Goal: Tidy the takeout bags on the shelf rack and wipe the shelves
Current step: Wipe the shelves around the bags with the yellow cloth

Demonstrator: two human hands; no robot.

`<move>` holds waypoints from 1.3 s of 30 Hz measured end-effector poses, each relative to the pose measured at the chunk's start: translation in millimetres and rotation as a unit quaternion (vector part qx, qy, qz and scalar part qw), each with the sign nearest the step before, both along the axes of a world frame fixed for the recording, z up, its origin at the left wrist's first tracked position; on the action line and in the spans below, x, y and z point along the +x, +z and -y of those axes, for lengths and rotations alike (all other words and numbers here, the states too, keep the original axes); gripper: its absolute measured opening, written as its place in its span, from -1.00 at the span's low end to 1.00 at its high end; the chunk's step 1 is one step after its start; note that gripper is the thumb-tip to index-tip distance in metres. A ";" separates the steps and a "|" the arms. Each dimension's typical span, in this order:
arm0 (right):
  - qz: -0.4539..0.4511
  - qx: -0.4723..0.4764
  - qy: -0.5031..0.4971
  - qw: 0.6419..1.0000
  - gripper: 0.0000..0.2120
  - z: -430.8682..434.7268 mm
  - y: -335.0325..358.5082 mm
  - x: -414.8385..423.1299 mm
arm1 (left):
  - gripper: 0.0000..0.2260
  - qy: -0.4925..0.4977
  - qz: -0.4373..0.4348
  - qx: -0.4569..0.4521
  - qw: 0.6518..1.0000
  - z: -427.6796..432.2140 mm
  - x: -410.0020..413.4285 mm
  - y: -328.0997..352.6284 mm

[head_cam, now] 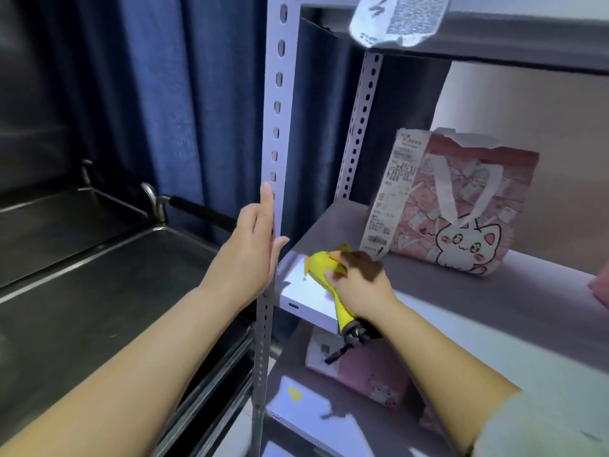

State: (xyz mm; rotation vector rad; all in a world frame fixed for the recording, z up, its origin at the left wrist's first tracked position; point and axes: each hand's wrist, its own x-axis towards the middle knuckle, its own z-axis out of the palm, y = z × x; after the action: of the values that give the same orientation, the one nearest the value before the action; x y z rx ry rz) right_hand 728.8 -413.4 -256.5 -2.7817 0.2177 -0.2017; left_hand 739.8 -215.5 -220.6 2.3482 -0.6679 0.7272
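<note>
Gripping crumpled yellow cloth (322, 264) on smooth shelf (461, 291)

One wide head-worn camera looks forward and down, close up, at the left front corner of the shelf rack (276, 127).

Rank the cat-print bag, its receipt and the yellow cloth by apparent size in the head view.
1. cat-print bag
2. receipt
3. yellow cloth, partly covered by the right hand, so its rank is unsure.
</note>
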 end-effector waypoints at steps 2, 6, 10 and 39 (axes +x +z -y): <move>0.000 -0.012 0.010 1.000 -0.61 -3.6 -1.1 21.0 | -0.38 -0.003 0.072 0.046 0.996 -4.8 -0.2 0.2; 0.001 0.012 0.010 1.000 -0.60 -9.5 -0.4 60.8 | -0.37 -0.002 0.071 0.036 0.997 -8.3 0.2 2.0; -0.028 -0.006 0.042 0.999 -0.64 -11.1 -1.1 70.0 | -0.34 -0.029 0.046 0.000 0.999 -9.3 1.7 0.3; -0.059 -0.013 -0.028 0.998 -0.75 11.4 7.3 -15.5 | -0.38 -0.056 0.026 -0.040 0.997 -8.4 8.5 -11.1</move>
State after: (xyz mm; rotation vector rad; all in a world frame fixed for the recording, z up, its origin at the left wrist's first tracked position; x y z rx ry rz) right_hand 713.2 -424.8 -249.2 -2.8184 0.3247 -0.0549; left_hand 748.3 -207.1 -231.7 2.2068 -0.7712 0.7538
